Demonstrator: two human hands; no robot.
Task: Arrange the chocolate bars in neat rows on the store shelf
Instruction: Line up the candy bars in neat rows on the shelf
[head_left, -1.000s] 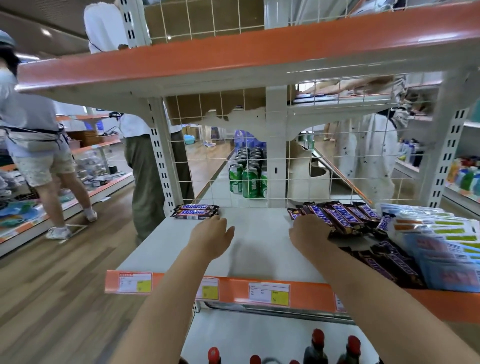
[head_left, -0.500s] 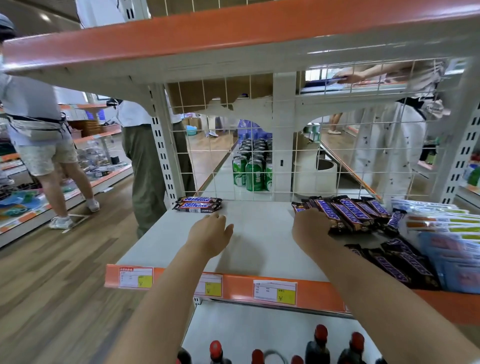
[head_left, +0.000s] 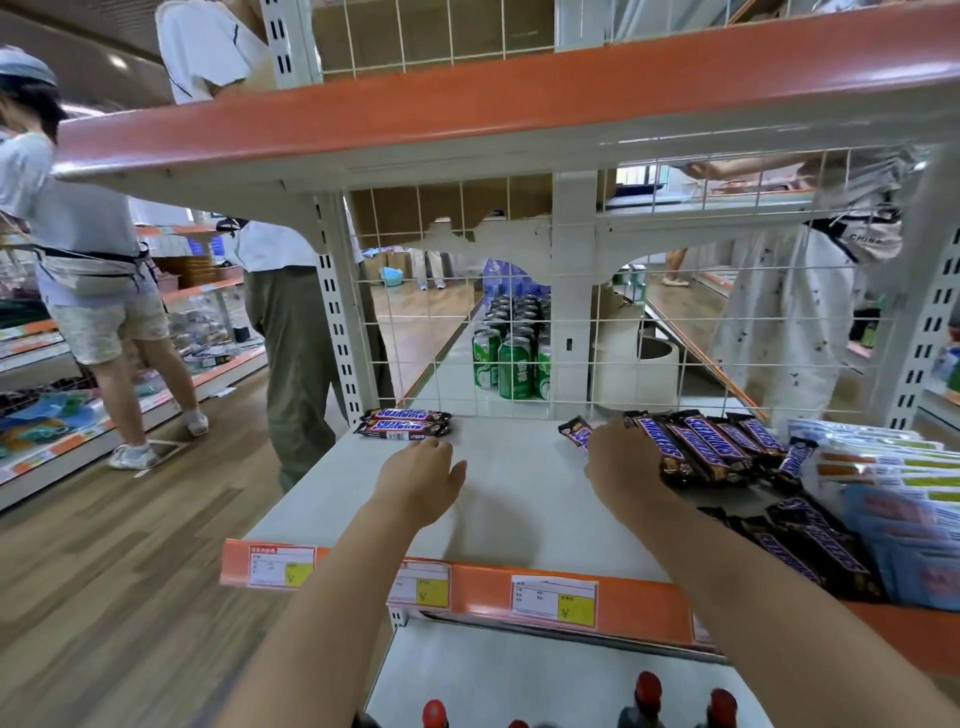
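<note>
Two brown chocolate bars (head_left: 404, 422) lie side by side at the back left of the white shelf (head_left: 519, 493). My left hand (head_left: 420, 480) hovers just in front of them, fingers relaxed, holding nothing. My right hand (head_left: 621, 465) grips one chocolate bar (head_left: 576, 431) whose end sticks out past my fingers, at the left edge of a fanned pile of bars (head_left: 711, 447) at the back right. More bars (head_left: 810, 545) lie in a loose heap at the front right.
Blue and white packets (head_left: 893, 493) fill the shelf's right side. A wire grid (head_left: 467, 338) backs the shelf, with green cans (head_left: 511, 361) behind it. An orange price rail (head_left: 519, 587) runs along the front edge. Red-capped bottles (head_left: 647, 696) stand below. People stand in the left aisle.
My right hand has pulled one bar leftward out of the pile. My left hand has stayed in front of the two bars. The view has tilted slightly.
</note>
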